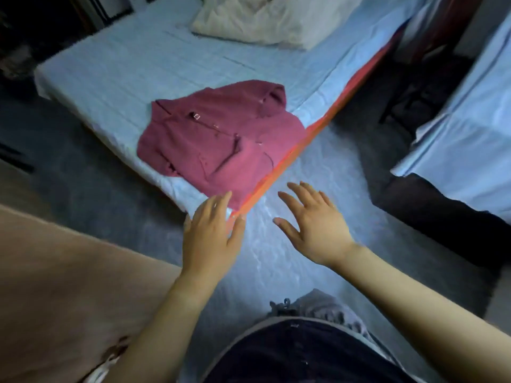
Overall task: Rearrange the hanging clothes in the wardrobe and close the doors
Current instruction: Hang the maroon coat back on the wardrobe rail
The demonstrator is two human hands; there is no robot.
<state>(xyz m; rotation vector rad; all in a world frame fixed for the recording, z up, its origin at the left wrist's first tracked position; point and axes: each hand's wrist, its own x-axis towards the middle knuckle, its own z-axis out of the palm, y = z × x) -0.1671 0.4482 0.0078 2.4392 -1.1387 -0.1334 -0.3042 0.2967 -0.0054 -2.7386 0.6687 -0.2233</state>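
The left grip (pixel 213 233), a bare hand, was spread, its fingers straight and slightly apart, palm down, holding nothing. The right grip (pixel 315 230), just to its right and apart from it, was spread wider, fingers fanned and thumb out, also holding nothing. Both reached forward from bare forearms over the near corner of a bed (pixel 110 78) covered with a pale blue sheet.

A dark red jacket (pixel 221 134) lay flat on the sheet just beyond the left grip, collar away from the person, with small buttons down its front and a flap pocket towards the near hem. The left grip's fingertips overlapped that hem in the view; whether they touched the cloth could not be told. The right grip hovered over the sheet hanging down the bed's side, to the right of the jacket and clear of it.

An orange strip (pixel 345 98) ran along the bed's edge, from between the two grips away past the jacket's right side. Far beyond both grips, at the bed's other end, sat a rumpled cream pillow (pixel 262 20). Well off to the right of the right grip stood a second bed (pixel 470 120) with a blue sheet. To the left of the left grip lay grey floor (pixel 83 175) and, nearer, a blurred tan surface (pixel 69 286). Below the grips were the person's dark trousers (pixel 304 355).
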